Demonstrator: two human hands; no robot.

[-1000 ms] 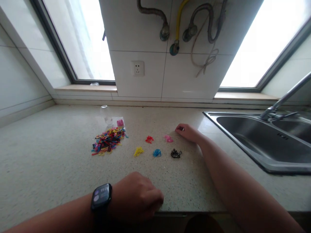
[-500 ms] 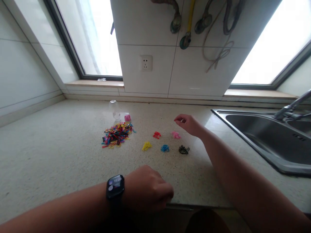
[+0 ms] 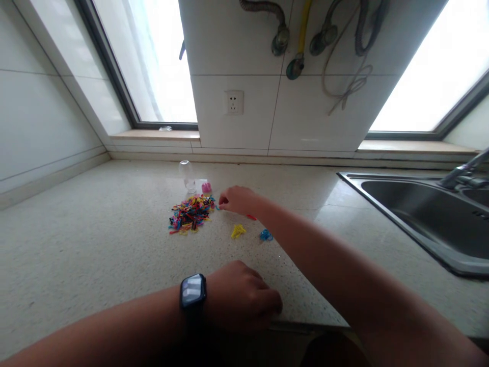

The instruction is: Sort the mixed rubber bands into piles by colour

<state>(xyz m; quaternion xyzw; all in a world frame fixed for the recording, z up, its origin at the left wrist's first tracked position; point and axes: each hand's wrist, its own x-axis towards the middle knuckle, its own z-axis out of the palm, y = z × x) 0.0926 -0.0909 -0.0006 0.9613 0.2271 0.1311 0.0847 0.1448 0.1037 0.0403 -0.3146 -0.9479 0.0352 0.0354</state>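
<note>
The right hand (image 3: 237, 199) reaches to the right edge of the mixed-colour pile of rubber bands (image 3: 190, 214) on the tabletop (image 3: 95, 244), fingers pinched together; whether they grip a band is unclear. The left hand (image 3: 239, 295), curled closed, rests at the near edge. Yellow bands (image 3: 238, 231) and blue bands (image 3: 265, 235) lie right of the pile.

1. The right arm stretches from the near right corner of the worktop, slanting forward and to the left, bare to the wrist.
2. The right hand (image 3: 239, 200) sits low over the middle of the worktop, fingers curled in and fingertips pinched toward the left; whether the grip holds anything cannot be told.
3. The left forearm lies along the near edge, a dark watch on its wrist.
4. The left hand (image 3: 244, 297) rests knuckles up at that edge, fingers curled under in a loose fist.
</note>
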